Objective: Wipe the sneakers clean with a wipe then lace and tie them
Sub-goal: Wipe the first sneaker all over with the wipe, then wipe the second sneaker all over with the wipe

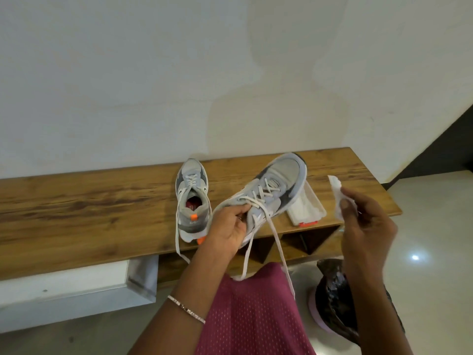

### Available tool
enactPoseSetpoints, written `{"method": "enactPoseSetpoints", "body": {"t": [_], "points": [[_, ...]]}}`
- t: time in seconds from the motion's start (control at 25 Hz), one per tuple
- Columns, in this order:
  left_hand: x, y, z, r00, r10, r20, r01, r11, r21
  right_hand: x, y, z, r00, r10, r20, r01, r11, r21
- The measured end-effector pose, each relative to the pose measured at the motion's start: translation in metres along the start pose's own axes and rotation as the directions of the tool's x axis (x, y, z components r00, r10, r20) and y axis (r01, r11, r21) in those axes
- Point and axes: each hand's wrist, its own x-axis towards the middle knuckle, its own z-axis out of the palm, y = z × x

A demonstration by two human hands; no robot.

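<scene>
1. Head view: the left hand [227, 225] grips one sneaker [275, 188] by its collar, fingers curled into the opening. It holds the shoe lifted over the front edge of the wooden bench [89, 208], toe pointing toward the bench's back.
2. The right hand [366, 226] pinches a white wipe [336, 193] between thumb and fingers, just off the bench's right end and apart from the shoe.
3. The second sneaker [192, 198] stands on the bench top, heel toward the front edge, with a lace trailing over that edge.
4. A wipe pack [308, 210] lies on the bench top, partly under the raised toe.
5. The held shoe likely weighs little, with a stiff sole and a soft, yielding upper. Fingers inside the collar should brace it well against rubbing.
6. Its loose laces [277, 239] hang below the bench's front edge and could drag across the wipe.
7. The wipe looks limp, so bunching it should give a firmer pad.
</scene>
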Motion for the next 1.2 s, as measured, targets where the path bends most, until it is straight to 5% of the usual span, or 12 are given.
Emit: {"method": "enactPoseSetpoints", "body": {"t": [0.28, 0.72, 0.88, 0.96, 1.0, 1.2], "points": [[0.047, 0.000, 0.028, 0.996, -0.040, -0.081, -0.001, 0.893, -0.450, -0.012, 0.030, -0.008, 0.993, 0.110, 0.041, -0.110, 0.994, 0.011], [0.106, 0.013, 0.043, 0.907, -0.097, -0.409, -0.196, 0.763, -0.616, -0.041, 0.058, 0.004, 0.963, 0.214, 0.166, -0.224, 0.974, 0.042], [0.124, 0.012, 0.044, 0.867, -0.155, -0.474, -0.185, 0.783, -0.595, -0.043, 0.057, 0.007, 0.958, 0.220, 0.187, -0.226, 0.974, 0.015], [0.112, 0.021, 0.057, 0.866, -0.172, -0.469, -0.038, 0.914, -0.405, -0.044, 0.057, 0.008, 0.958, 0.212, 0.194, -0.218, 0.976, 0.012], [0.100, 0.020, 0.067, 0.854, -0.045, -0.518, -0.030, 0.991, -0.134, -0.045, 0.056, 0.009, 0.957, 0.211, 0.197, -0.218, 0.976, 0.016], [0.050, 0.056, 0.060, 0.945, -0.109, -0.309, 0.059, 0.984, -0.168, -0.044, 0.045, 0.024, 0.949, 0.228, 0.220, -0.250, 0.965, 0.080]]}}
